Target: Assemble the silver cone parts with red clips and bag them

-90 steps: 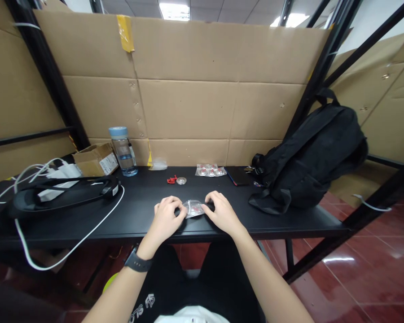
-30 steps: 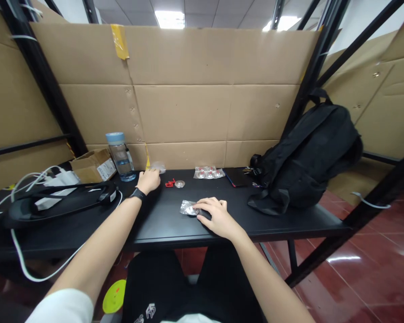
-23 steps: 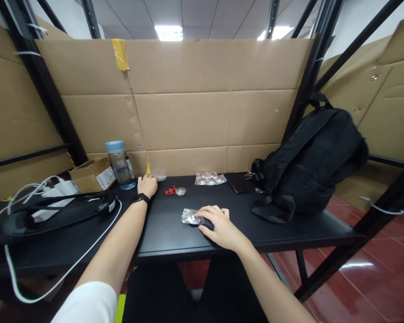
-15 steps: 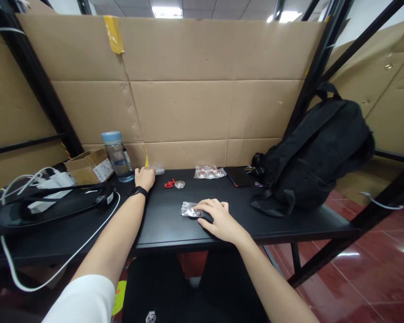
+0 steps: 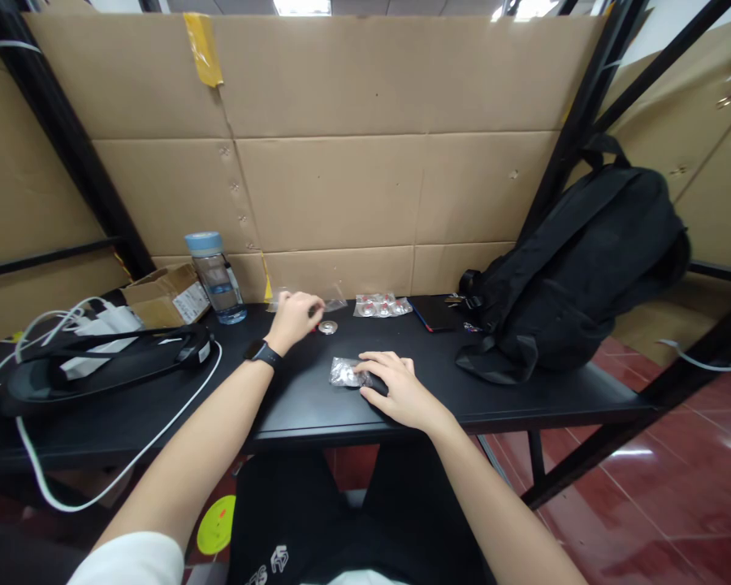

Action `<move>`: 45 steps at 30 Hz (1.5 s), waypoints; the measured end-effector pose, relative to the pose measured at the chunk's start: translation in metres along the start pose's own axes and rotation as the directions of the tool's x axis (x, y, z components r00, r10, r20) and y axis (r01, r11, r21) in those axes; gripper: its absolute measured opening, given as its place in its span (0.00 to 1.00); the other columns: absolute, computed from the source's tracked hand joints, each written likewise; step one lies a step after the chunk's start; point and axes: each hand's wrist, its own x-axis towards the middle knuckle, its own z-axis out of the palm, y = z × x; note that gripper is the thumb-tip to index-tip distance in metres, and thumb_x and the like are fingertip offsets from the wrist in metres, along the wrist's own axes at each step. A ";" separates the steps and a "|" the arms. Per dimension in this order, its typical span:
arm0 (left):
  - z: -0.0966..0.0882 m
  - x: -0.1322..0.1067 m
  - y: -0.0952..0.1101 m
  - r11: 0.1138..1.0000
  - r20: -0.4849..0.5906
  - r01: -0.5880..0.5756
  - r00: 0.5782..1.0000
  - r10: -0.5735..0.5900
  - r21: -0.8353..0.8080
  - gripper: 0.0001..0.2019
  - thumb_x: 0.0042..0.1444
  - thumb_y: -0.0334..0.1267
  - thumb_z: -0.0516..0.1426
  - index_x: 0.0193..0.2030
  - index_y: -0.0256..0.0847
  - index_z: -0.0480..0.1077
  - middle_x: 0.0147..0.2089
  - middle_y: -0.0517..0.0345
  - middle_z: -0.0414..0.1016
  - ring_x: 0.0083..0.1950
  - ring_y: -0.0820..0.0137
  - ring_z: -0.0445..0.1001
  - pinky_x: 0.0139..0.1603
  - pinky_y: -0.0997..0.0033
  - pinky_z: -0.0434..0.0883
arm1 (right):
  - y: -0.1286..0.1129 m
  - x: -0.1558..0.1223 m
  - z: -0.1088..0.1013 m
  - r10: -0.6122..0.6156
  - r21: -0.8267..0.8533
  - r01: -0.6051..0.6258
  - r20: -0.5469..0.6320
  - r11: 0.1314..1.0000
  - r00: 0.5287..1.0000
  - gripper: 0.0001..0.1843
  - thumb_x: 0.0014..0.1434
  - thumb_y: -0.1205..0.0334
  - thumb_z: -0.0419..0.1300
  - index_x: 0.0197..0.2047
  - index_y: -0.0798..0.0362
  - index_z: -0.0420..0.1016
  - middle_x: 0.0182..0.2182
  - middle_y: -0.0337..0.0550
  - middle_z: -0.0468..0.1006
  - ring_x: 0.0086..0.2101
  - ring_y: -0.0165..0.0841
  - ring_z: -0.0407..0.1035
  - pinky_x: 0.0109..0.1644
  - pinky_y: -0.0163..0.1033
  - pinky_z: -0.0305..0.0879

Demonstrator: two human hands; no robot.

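My left hand (image 5: pixel 296 318) is raised a little over the black table (image 5: pixel 292 406), fingers pinched on a small clear plastic bag (image 5: pixel 330 296) near the cardboard back wall. It covers the spot where a red piece lay; a small clear round part (image 5: pixel 327 327) lies just right of it. My right hand (image 5: pixel 391 385) rests flat on the table, its fingertips pressing on a filled clear bag (image 5: pixel 344 373) with a shiny and red part inside.
Several filled bags (image 5: pixel 381 306) lie at the back. A dark phone (image 5: pixel 434 314) and a black backpack (image 5: pixel 578 260) stand to the right. On the left are a water bottle (image 5: pixel 215 277), a cardboard box (image 5: pixel 166 293), a black strap device (image 5: pixel 103 364) and white cables (image 5: pixel 127 455).
Three seconds ago both hands held the filled bag. My left hand then reached to the back wall, took an empty clear bag, and now carries it rightward over the red piece.
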 end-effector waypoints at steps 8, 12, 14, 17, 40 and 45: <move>0.018 -0.015 0.065 0.934 0.298 -0.246 0.899 0.319 -0.257 0.07 0.61 0.39 0.58 0.35 0.44 0.77 0.41 0.57 0.79 0.44 0.65 0.76 0.51 0.63 0.63 | -0.003 -0.001 -0.001 -0.019 -0.035 0.019 -0.005 0.999 1.000 0.14 0.69 0.54 0.58 0.57 0.40 0.73 0.57 0.44 0.78 0.55 0.42 0.68 0.56 0.51 0.51; 0.019 -0.017 0.065 0.895 0.327 -0.267 0.862 0.387 -0.356 0.09 0.64 0.42 0.56 0.38 0.44 0.76 0.48 0.57 0.78 0.48 0.65 0.76 0.56 0.62 0.65 | -0.003 -0.001 0.000 -0.017 -0.073 0.017 -0.006 0.997 1.000 0.15 0.68 0.52 0.58 0.56 0.42 0.73 0.56 0.45 0.78 0.55 0.43 0.67 0.55 0.50 0.51; 0.018 -0.016 0.064 0.866 0.341 -0.271 0.837 0.428 -0.420 0.10 0.66 0.43 0.55 0.41 0.44 0.76 0.49 0.55 0.78 0.49 0.65 0.77 0.55 0.64 0.67 | -0.002 -0.001 0.000 -0.011 -0.084 0.010 -0.005 0.996 1.000 0.15 0.68 0.52 0.59 0.56 0.43 0.73 0.55 0.46 0.79 0.55 0.43 0.68 0.55 0.50 0.51; 0.017 -0.015 0.062 0.823 0.348 -0.268 0.808 0.475 -0.501 0.14 0.69 0.44 0.51 0.46 0.43 0.76 0.52 0.52 0.79 0.54 0.64 0.77 0.56 0.66 0.69 | -0.001 -0.001 0.001 -0.004 -0.100 0.003 -0.014 0.995 1.000 0.15 0.68 0.53 0.59 0.55 0.44 0.73 0.54 0.45 0.79 0.54 0.42 0.68 0.55 0.50 0.51; 0.031 -0.017 0.045 0.979 0.365 -0.102 0.917 0.161 -0.177 0.19 0.69 0.44 0.49 0.62 0.49 0.72 0.65 0.51 0.72 0.67 0.56 0.66 0.65 0.49 0.60 | 0.001 -0.001 0.004 0.001 -0.128 -0.007 -0.043 0.992 0.999 0.12 0.66 0.50 0.61 0.50 0.46 0.73 0.52 0.46 0.80 0.52 0.42 0.69 0.54 0.49 0.51; 0.030 -0.016 0.038 0.982 0.409 -0.074 0.902 0.142 -0.176 0.18 0.68 0.46 0.50 0.59 0.51 0.74 0.61 0.53 0.76 0.64 0.56 0.68 0.64 0.51 0.61 | 0.010 -0.002 -0.005 0.001 -0.265 -0.020 -0.070 0.964 0.998 0.10 0.68 0.57 0.58 0.50 0.48 0.76 0.54 0.49 0.80 0.50 0.43 0.72 0.56 0.53 0.50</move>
